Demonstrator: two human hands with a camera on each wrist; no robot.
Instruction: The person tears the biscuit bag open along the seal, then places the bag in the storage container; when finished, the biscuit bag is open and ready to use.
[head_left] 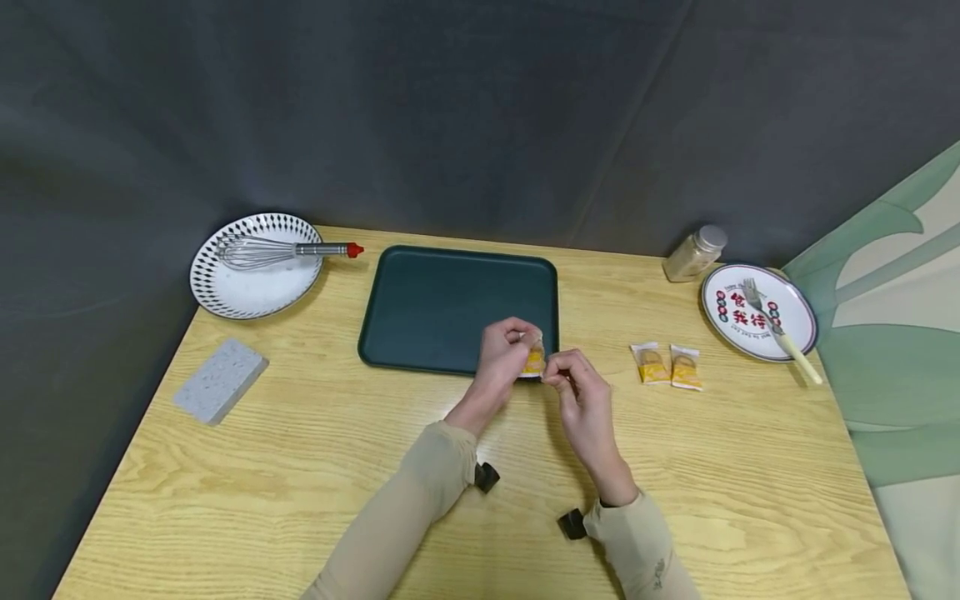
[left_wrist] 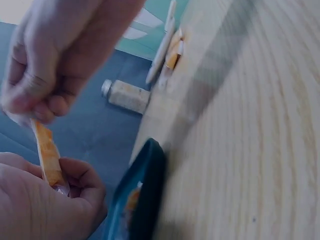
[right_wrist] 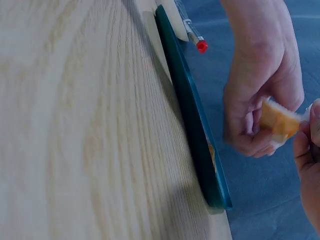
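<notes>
Above the near right corner of the dark green tray (head_left: 450, 304), both hands hold a small packet (head_left: 534, 362) with a clear and orange wrapper. My left hand (head_left: 501, 354) grips one end of the packet between thumb and fingers. The fingers of my right hand (head_left: 581, 392) pinch its opposite edge. The orange side of the packet (right_wrist: 277, 121) faces the right wrist view, partly covered by the fingers. Inside the tray, something orange in a clear wrapper (left_wrist: 133, 200) peeks over the rim in the left wrist view; in the head view the hands hide it.
Two similar packets (head_left: 667, 367) lie on the table right of the hands. Beyond them are a plate with a fork (head_left: 780, 333) and a jar (head_left: 696, 252). At left, a whisk (head_left: 277, 251) lies across a patterned plate (head_left: 258, 296), with a grey speckled block (head_left: 220, 381) nearer.
</notes>
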